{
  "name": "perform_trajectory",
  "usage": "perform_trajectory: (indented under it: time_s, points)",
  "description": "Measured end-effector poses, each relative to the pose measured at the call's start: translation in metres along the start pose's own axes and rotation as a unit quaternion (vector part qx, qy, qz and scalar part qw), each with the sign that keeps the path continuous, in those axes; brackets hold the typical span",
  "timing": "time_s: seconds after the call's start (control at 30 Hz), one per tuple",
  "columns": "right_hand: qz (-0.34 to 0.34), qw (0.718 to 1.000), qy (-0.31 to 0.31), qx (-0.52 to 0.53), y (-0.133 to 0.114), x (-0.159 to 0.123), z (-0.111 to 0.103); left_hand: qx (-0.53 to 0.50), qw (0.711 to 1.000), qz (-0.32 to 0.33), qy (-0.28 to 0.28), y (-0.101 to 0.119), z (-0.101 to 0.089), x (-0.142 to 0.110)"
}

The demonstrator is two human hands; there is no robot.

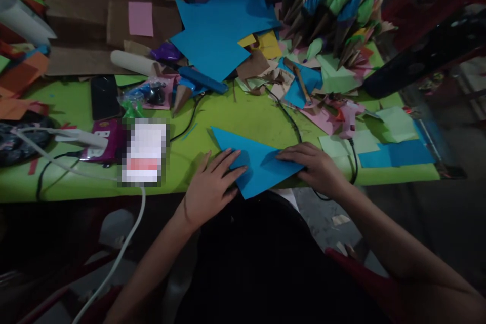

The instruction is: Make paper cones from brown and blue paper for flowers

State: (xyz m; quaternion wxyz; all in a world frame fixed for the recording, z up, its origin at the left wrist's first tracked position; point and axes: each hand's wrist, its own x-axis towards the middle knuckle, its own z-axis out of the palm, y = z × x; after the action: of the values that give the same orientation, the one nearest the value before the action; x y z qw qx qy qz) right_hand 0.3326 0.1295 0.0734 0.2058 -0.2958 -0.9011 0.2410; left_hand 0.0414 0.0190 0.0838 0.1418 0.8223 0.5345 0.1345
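A folded sheet of blue paper (258, 162), roughly triangular, lies at the front edge of the green-covered table, with its lower tip pointing toward my body. My left hand (212, 187) rests on the paper's left side with its fingers spread and their tips on the surface. At the right corner, my right hand (317, 164) holds the paper, its fingers close together over the top and the thumb nearer the edge. A dark crease or shadow shows beside the right fingertips.
Left of the paper are a blurred-out phone (146, 152), a purple power socket (102, 142) and a dark phone (104, 97). Large blue paper (224, 25) and paper cones (334, 5) lie behind. A pink glue gun (347, 119) with its cord sits right, near green paper slips (397, 124).
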Motion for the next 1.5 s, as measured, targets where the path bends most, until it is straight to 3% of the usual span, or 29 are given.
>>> perform_trajectory:
  time_s: [0.23, 0.67, 1.07, 1.5]
  points:
    - [0.017, 0.998, -0.045, 0.036, 0.002, 0.011, -0.012, 0.019, 1.000, -0.019, 0.004, 0.005, 0.001, -0.005]
    - [0.009, 0.996, -0.073, 0.056, 0.009, 0.016, -0.020, 0.052, 0.993, -0.047, 0.096, 0.016, 0.016, -0.029]
    - [0.057, 0.998, -0.016, 0.015, 0.002, 0.031, -0.003, 0.034, 0.990, -0.069, 0.117, 0.019, 0.020, -0.035]
    - [0.021, 0.994, 0.010, -0.105, 0.000, 0.035, 0.013, 0.023, 0.992, -0.040, 0.115, 0.014, 0.015, -0.040]
